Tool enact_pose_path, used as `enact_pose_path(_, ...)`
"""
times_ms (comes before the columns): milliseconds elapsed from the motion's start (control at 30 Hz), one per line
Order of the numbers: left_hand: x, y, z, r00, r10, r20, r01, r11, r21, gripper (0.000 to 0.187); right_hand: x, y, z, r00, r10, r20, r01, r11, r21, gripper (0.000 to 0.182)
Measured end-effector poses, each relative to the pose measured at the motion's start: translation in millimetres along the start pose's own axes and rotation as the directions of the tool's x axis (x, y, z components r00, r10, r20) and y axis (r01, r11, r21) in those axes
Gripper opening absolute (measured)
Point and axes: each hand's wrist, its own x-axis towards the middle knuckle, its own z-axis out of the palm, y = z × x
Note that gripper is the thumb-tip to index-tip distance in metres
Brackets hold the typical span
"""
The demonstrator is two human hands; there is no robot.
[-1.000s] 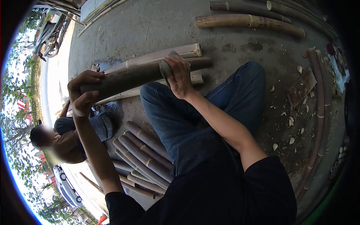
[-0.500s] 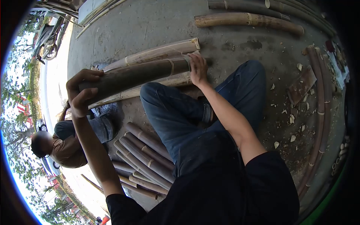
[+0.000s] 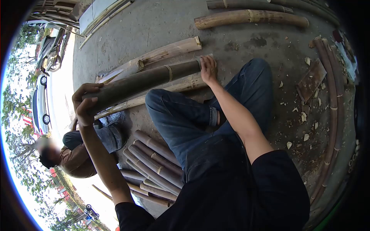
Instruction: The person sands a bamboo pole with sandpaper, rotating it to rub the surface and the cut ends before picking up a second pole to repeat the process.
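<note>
My left hand (image 3: 87,102) is wrapped around the near-left end of a dark bamboo pole (image 3: 133,83), thumb on one side and fingers on the other. The pole slants across in front of my knees, with a pale ring at one joint. Toward its right end, my right hand (image 3: 209,70) is closed over the top, pressing a thin pale sheet against the surface. Only the sheet's edge shows, so its material is hard to tell. Beneath and behind the pole lie pale bamboo poles (image 3: 173,49).
Several dark bamboo pieces (image 3: 154,163) lie left of my legs. A person (image 3: 79,159) crouches at the left. More poles (image 3: 250,17) rest at the back, and long curved ones (image 3: 333,111) at the right, near a rusty flat plate (image 3: 311,80) and scattered chips (image 3: 304,116).
My right hand has slid along the pole toward its right end. My left hand keeps its hold. A hollow pale bamboo end now shows behind the pole, and the view has shifted slightly.
</note>
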Motion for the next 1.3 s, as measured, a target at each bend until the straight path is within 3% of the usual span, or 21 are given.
enact_pose_path(100, -2, 1, 0, 1.0, 0.018, 0.016, -0.018, 1.0, 0.004, 0.049, 12, 0, -7, 0.99, 0.122, 0.074, -0.117, 0.991, -0.069, 0.044)
enact_pose_path(133, 0, 5, 3, 1.0, -0.009, -0.002, 0.009, 1.0, -0.019, 0.049, 9, -21, -10, 0.989, -0.07, 0.133, 0.073, 0.997, -0.017, 0.044)
enact_pose_path(167, 3, 11, 6, 0.999, -0.039, -0.02, 0.038, 0.998, -0.043, 0.049, 7, -69, -10, 0.989, -0.029, 0.145, 0.02, 0.998, 0.061, 0.045)
enact_pose_path(200, 6, 14, 9, 0.995, -0.092, -0.04, 0.088, 0.993, -0.078, 0.045, 1, -127, -23, 0.978, -0.156, 0.137, 0.126, 0.971, 0.205, 0.047)
enact_pose_path(300, 11, 16, 11, 0.964, -0.231, -0.131, 0.216, 0.969, -0.117, 0.04, -27, -232, -38, 0.918, -0.386, 0.095, 0.35, 0.898, 0.267, 0.064)
enact_pose_path(367, 8, 2, 3, 0.889, -0.404, -0.215, 0.376, 0.913, -0.161, 0.039, -26, -217, -25, 0.893, -0.446, 0.053, 0.422, 0.873, 0.244, 0.065)
enact_pose_path(433, -3, -24, -10, 0.906, -0.33, -0.264, 0.323, 0.944, -0.071, 0.042, -21, -175, -19, 0.911, -0.405, 0.072, 0.385, 0.902, 0.197, 0.062)
enact_pose_path(500, -17, -39, -24, 0.823, -0.517, -0.235, 0.497, 0.856, -0.143, 0.048, -17, -101, -7, 0.963, -0.267, 0.038, 0.264, 0.963, 0.055, 0.06)
enact_pose_path(567, -36, -27, -27, 0.793, -0.583, -0.176, 0.569, 0.813, -0.127, 0.062, -15, -12, 4, 1.0, 0.028, -0.001, -0.028, 0.999, -0.037, 0.055)
enact_pose_path(633, -52, -2, -17, 0.981, -0.167, 0.1, 0.175, 0.981, -0.082, 0.065, -8, 33, -10, 0.986, 0.121, 0.111, -0.121, 0.993, 0.0, 0.053)
enact_pose_path(667, -53, 6, -8, 0.968, -0.136, 0.211, 0.149, 0.988, -0.045, 0.094, -5, 26, -10, 0.978, 0.173, 0.115, -0.18, 0.982, 0.052, 0.051)
enact_pose_path(700, -53, 4, -2, 0.967, -0.139, 0.214, 0.154, 0.987, -0.054, 0.094, -6, 14, -8, 0.977, 0.175, 0.119, -0.181, 0.983, 0.041, 0.051)
enact_pose_path(767, -45, -1, 5, 0.997, 0.067, 0.033, -0.075, 0.925, 0.372, 0.093, -6, -26, -1, 0.998, 0.031, 0.048, -0.037, 0.992, 0.118, 0.052)
enact_pose_path(800, -37, -1, 11, 0.997, 0.069, 0.033, -0.076, 0.925, 0.371, 0.093, -4, -59, -5, 0.995, -0.089, 0.054, 0.082, 0.989, 0.125, 0.052)
enact_pose_path(900, -19, -1, 33, 0.819, 0.534, -0.208, -0.43, 0.813, 0.392, 0.056, -19, -171, -38, 0.928, -0.368, 0.058, 0.338, 0.896, 0.288, 0.056)
enact_pose_path(933, -17, -2, 23, 0.871, 0.479, -0.105, -0.412, 0.831, 0.373, 0.043, -23, -175, -37, 0.928, -0.368, 0.065, 0.336, 0.898, 0.284, 0.056)
enact_pose_path(1000, -15, -9, 10, 0.91, 0.401, -0.108, -0.34, 0.869, 0.359, 0.042, -23, -173, -30, 0.881, -0.472, 0.034, 0.449, 0.855, 0.259, 0.057)
enact_pose_path(1067, -11, -21, 3, 0.934, 0.332, -0.136, -0.269, 0.899, 0.344, 0.04, -10, -127, -12, 0.927, -0.373, -0.04, 0.373, 0.904, 0.208, 0.057)
enact_pose_path(1133, -16, -40, -7, 0.933, 0.331, -0.139, -0.267, 0.9, 0.344, 0.04, 3, -47, 7, 0.988, -0.156, -0.01, 0.156, 0.98, 0.12, 0.05)
enact_pose_path(1200, -19, -47, -10, 0.938, 0.318, -0.141, -0.256, 0.906, 0.337, 0.04, 9, 10, 11, 0.986, 0.156, 0.053, -0.164, 0.963, 0.215, 0.049)
enact_pose_path(1300, -21, -42, -3, 0.935, 0.319, -0.154, -0.265, 0.919, 0.293, 0.04, 3, -13, -11, 0.984, 0.068, 0.164, -0.102, 0.973, 0.208, 0.048)
